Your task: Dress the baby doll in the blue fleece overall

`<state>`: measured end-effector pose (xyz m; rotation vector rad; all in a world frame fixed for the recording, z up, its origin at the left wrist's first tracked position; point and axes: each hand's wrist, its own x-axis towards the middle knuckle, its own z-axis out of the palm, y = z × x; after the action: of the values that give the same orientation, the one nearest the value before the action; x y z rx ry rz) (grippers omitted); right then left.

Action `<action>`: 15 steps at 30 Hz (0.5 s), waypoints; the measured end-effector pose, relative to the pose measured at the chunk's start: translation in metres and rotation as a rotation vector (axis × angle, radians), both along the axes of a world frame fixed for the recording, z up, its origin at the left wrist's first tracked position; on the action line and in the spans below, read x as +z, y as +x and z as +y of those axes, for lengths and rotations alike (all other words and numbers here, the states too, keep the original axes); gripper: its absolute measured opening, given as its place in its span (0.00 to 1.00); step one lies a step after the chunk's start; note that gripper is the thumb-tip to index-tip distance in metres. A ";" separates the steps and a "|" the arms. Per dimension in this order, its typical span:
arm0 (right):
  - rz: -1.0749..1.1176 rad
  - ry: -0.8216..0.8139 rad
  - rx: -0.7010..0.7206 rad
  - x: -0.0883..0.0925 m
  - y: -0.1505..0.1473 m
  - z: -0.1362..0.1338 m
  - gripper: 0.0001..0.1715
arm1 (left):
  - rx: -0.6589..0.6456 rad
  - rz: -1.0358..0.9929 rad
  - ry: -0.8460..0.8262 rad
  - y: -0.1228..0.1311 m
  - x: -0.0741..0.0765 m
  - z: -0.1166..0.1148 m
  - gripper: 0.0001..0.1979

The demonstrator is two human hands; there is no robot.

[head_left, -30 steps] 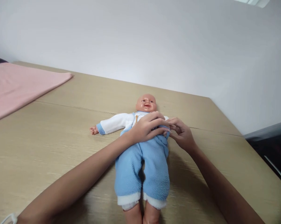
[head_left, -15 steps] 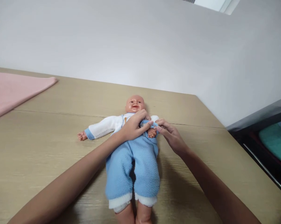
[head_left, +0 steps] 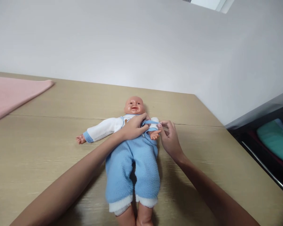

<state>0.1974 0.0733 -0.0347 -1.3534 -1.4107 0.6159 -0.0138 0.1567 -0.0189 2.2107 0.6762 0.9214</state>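
Observation:
A baby doll (head_left: pixel 134 105) lies on its back, head away from me, dressed in a blue and white fleece outfit (head_left: pixel 132 166). My left hand (head_left: pixel 135 127) rests across its chest, thumb and fingers closed on the outfit near the shoulder; the fingertips are partly hidden. Between my hands a blue fabric edge (head_left: pixel 153 122) is stretched over the doll's white sleeve. My right hand (head_left: pixel 170 138) pinches the outer end of that edge. Just below, the doll's small hand (head_left: pixel 155 135) sticks out of a blue cuff. Its other arm (head_left: pixel 104 128) lies stretched out to the left.
The doll lies on a wooden table (head_left: pixel 49 157) with a seam across it. A pink cloth (head_left: pixel 16 94) lies at the far left. A pale wall (head_left: pixel 108 40) rises behind. Beyond the right edge is a dark holder with green fabric (head_left: pixel 274 141).
My right hand has drawn slightly outward with the blue edge, and the fabric looks tauter. The doll's small hand beneath has turned outward and shows more. My left hand stays on the chest.

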 end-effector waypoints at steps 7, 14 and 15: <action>0.255 -0.074 -0.002 -0.026 0.004 0.034 0.29 | 0.093 0.173 0.007 0.011 0.012 0.005 0.06; 0.298 -0.085 -0.027 -0.051 0.012 0.053 0.29 | 0.241 0.153 0.057 0.023 0.007 0.005 0.02; 0.299 -0.083 -0.033 -0.054 0.012 0.054 0.29 | 0.245 0.156 0.070 0.023 0.006 0.005 0.02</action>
<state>0.2098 0.1274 -0.0888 -1.2862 -1.1298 0.8261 0.0091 0.1614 -0.0128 2.3145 1.0208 0.9089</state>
